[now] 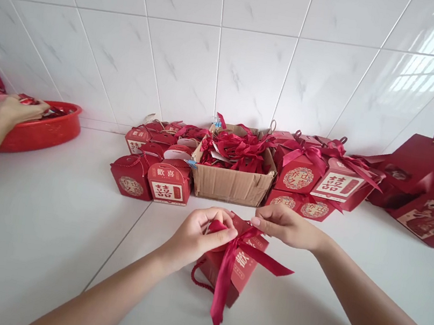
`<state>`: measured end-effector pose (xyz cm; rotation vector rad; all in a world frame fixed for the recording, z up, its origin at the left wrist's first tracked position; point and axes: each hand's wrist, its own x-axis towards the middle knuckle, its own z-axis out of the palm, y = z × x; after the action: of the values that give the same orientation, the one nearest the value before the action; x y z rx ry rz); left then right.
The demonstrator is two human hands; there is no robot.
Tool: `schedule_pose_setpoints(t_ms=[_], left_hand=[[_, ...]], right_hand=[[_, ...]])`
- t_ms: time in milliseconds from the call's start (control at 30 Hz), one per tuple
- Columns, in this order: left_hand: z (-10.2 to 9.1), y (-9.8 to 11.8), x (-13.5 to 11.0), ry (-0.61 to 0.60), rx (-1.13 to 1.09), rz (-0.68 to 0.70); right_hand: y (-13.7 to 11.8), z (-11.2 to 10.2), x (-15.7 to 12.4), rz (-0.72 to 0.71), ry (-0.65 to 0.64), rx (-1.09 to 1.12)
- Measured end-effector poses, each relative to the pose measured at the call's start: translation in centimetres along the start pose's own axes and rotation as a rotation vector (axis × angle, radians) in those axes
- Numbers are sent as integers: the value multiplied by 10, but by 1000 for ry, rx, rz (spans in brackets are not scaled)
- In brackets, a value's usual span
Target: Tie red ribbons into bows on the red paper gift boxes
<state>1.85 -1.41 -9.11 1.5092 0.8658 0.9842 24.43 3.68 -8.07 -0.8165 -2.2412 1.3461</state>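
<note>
A small red gift box [243, 273] stands on the white surface in front of me, with a red satin ribbon [227, 272] across its top and two tails hanging down. My left hand [198, 235] is closed, pinching a loop of the ribbon at the box's top left. My right hand [283, 224] is closed on the ribbon at the top right. A red cord handle curls out at the box's lower left.
An open cardboard box [232, 185] full of red ribbons sits behind. Finished red boxes stand to its left [150, 174] and right [320, 180]. Flat red bags [429, 189] lie far right. Another person's hand [17, 108] reaches into a red basin [42, 131] at left.
</note>
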Motion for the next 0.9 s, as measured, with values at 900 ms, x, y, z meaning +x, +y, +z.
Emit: schedule_pose_setpoints(t_ms=[900], left_hand=[[-10,3,7,4,-79,-23]], right_hand=[[-26,36,2,-307,141,-542]])
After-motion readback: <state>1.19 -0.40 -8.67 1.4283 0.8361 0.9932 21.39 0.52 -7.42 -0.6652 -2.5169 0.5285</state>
